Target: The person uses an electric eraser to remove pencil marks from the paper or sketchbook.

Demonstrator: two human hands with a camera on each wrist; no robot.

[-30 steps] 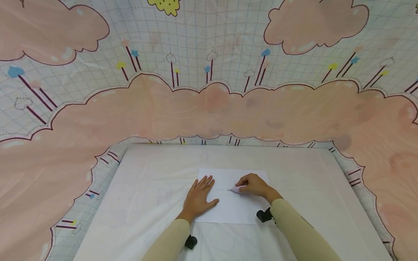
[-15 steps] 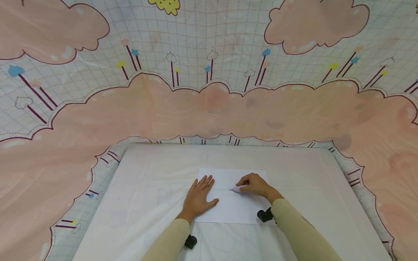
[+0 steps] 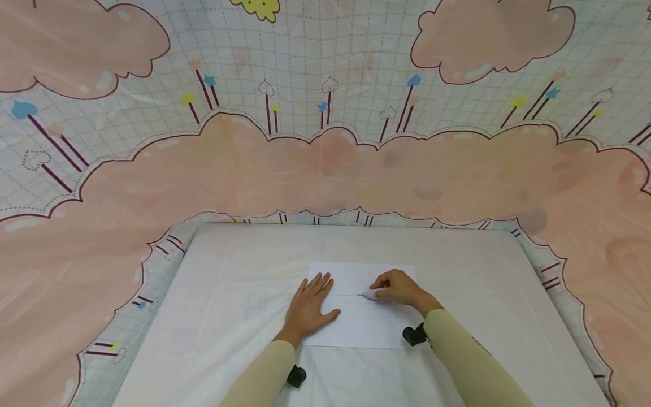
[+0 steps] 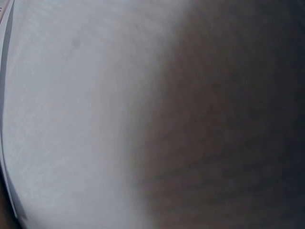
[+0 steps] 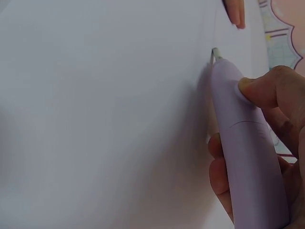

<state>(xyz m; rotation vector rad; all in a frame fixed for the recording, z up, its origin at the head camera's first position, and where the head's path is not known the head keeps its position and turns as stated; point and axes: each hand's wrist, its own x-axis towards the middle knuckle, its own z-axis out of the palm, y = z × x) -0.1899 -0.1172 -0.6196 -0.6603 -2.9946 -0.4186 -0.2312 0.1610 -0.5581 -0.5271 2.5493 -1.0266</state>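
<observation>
Squarely at the middle of a white sheet of paper (image 3: pixel 362 316), a pale lilac pen-shaped tool (image 5: pixel 245 143) stands with its fine tip touching the page, at the end of a thin straight line that runs across the sheet toward the left hand. The right hand (image 3: pixel 399 288) pinches the tool, index fingertip (image 5: pixel 252 88) pressed on its upper barrel and thumb curled in beneath, as the right wrist view shows at close range; the tool leans low over the paper, its point aimed away from the person's right side. The left hand (image 3: pixel 309 308) lies flat on the left part of the sheet, fingers straight and slightly fanned, palm down and holding nothing, its fingertips near the line's far end. The paper rests near the front middle of a table draped in a white cloth (image 3: pixel 229 294), its long edges running side to side. Both forearms wear cream sleeves (image 3: pixel 458 356), each with a small black camera mount at the wrist. The left wrist view gives only a blur of white surface and shadow. Behind and around the table hangs a backdrop (image 3: pixel 325 164) printed with large pink clouds, a pale grid, and small stars and hearts on dark stems.
</observation>
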